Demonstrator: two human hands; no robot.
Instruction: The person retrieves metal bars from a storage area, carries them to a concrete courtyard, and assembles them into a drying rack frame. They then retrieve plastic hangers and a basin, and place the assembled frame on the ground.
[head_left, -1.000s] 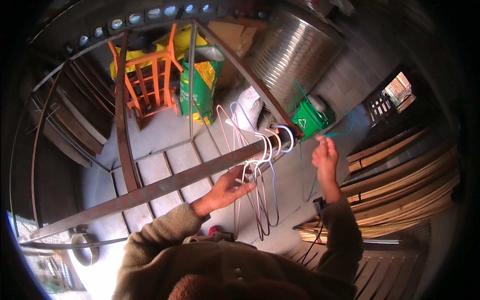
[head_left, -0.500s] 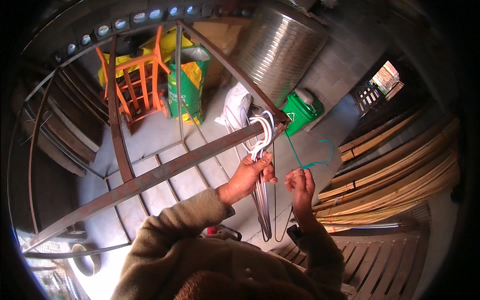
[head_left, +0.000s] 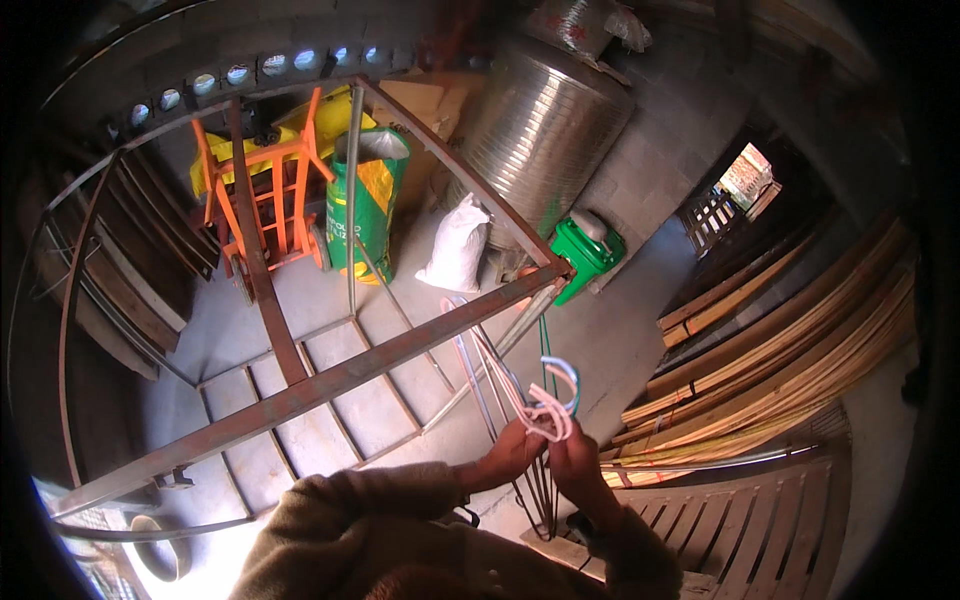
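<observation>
The left hand [head_left: 508, 455] is curled round the necks of coloured hangers [head_left: 550, 418]; the right hand [head_left: 580, 466] closes on them opposite, its fingertips partly hidden. The bunch is on the wearer's side of the brown metal frame [head_left: 345, 373]. Gripping the necks together probably keeps the hooks lined up. A white sack [head_left: 458, 245] shows through the frame, a green bin [head_left: 588, 245] beyond its corner. Half a second ago the hooks overlapped the frame's beam and the right hand held a teal hanger [head_left: 543, 345] apart; now both hands meet, hooks clear.
</observation>
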